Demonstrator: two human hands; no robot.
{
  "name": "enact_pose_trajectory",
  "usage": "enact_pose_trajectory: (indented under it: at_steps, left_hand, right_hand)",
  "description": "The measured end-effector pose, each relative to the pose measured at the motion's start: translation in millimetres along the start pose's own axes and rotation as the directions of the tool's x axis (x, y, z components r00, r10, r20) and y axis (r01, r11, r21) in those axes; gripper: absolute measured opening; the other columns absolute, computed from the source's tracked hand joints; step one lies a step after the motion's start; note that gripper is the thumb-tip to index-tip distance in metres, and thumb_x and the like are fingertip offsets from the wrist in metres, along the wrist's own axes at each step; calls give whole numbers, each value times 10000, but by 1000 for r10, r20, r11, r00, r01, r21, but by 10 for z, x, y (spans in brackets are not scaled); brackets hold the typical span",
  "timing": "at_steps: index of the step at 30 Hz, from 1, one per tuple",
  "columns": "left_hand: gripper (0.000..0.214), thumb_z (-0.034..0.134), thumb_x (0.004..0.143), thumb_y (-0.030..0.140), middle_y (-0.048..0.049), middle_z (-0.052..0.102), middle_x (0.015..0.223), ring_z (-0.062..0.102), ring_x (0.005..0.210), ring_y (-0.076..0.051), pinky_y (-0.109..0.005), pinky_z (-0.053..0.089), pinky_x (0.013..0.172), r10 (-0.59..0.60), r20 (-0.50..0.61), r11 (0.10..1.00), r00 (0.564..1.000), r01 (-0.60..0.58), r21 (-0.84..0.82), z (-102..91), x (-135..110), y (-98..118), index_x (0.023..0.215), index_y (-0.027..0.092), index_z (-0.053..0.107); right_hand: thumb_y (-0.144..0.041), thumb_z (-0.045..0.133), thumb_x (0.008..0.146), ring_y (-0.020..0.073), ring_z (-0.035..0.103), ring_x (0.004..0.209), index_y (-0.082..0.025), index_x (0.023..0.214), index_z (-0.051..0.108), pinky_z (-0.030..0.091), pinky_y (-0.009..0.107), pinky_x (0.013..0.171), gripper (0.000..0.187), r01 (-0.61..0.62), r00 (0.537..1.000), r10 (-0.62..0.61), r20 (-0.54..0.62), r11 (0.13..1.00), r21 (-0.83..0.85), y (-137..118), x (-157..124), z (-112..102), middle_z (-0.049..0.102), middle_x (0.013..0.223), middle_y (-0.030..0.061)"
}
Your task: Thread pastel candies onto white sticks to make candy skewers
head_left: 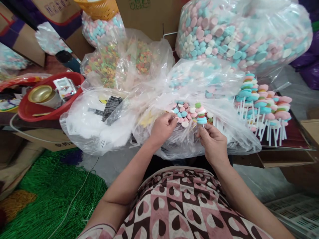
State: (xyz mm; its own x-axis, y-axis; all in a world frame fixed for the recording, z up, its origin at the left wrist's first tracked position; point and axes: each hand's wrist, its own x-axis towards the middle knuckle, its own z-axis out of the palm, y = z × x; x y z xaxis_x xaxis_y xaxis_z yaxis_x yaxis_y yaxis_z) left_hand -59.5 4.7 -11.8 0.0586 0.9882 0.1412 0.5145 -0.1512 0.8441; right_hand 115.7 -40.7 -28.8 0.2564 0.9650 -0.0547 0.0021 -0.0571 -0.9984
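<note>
Heart-patterned shirt (174, 205) nearest, right fingers (204, 133) hold candy skewer (201, 116) near upright, stick down

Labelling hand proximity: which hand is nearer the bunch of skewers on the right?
Right. The right hand, holding one skewer, is to the left of the bunch of skewers; the left hand is farther left, beside the loose marshmallows.

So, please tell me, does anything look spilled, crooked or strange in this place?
Nothing looks clearly spilled or damaged. The oddest thing is the green heap at lower left: its cord-like strands lie loose, not bundled, which looks untidy. The skewer in the right hand looks roughly upright.
</note>
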Motion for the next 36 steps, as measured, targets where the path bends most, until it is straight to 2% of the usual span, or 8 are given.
enact_pose_trajectory:
  at_steps: [4,8,10,14,19,23,30,36]
  left_hand:
    - [205,533,890,258,-37,728,902,645,876,-179,-285,455,812,95,130,980,987,-116,163,0,103,75,933,190,722]
    - [268,525,902,323,-65,732,849,658,826,-203,-296,462,771,-46,-2,961,999,45,274,-115,225,70,906,154,732]
    - [277,530,900,339,-68,734,837,662,824,-210,-295,460,755,-76,15,949,997,68,309,-163,253,55,876,153,733]
    - [224,529,898,287,-47,733,806,660,805,-200,-301,448,782,34,165,906,986,-100,410,-133,266,15,954,186,721]
    - [234,518,895,270,-106,725,943,648,938,-254,-362,420,842,66,190,763,980,-172,623,-10,323,-70,1010,182,702]
    - [257,482,915,293,-117,707,946,633,942,-263,-382,394,836,111,257,720,960,-255,645,-19,309,-95,975,173,701]
    - [251,488,930,321,-79,703,900,623,902,-235,-379,368,844,130,208,771,970,-230,594,-7,209,-20,928,186,700]
    - [266,425,954,261,-109,673,1032,565,1027,-278,-430,340,913,186,286,649,940,-336,683,169,140,123,1020,175,668]
  right_hand:
    - [-447,704,797,77,389,468,-181,915,691,275,221,427,291,-3,1000,5,-25,998,56,20,-48,-70,568,616,-33]
    - [-407,725,800,52,324,439,-190,894,693,206,211,407,239,-43,999,47,-23,991,124,32,-107,-94,563,608,-45]
    - [-402,729,800,47,309,431,-191,888,694,186,212,403,231,-62,998,65,-19,987,147,42,-127,-97,561,604,-47]
    - [-412,730,797,53,316,437,-187,918,698,180,216,404,257,-75,997,73,14,987,140,60,-153,-89,561,598,-43]
    - [-429,721,803,58,327,446,-184,939,693,190,217,409,281,-69,997,65,33,991,116,49,-173,-91,558,610,-41]
    - [-432,719,803,60,327,446,-185,922,685,197,217,410,276,-72,997,69,33,991,114,52,-177,-104,548,607,-43]
    - [-439,732,785,56,334,440,-180,899,681,203,210,404,287,-85,996,82,29,988,132,100,-166,-86,547,595,-42]
    - [-436,728,789,57,346,449,-182,868,675,216,207,408,271,-78,997,74,31,989,124,73,-163,-87,547,598,-45]
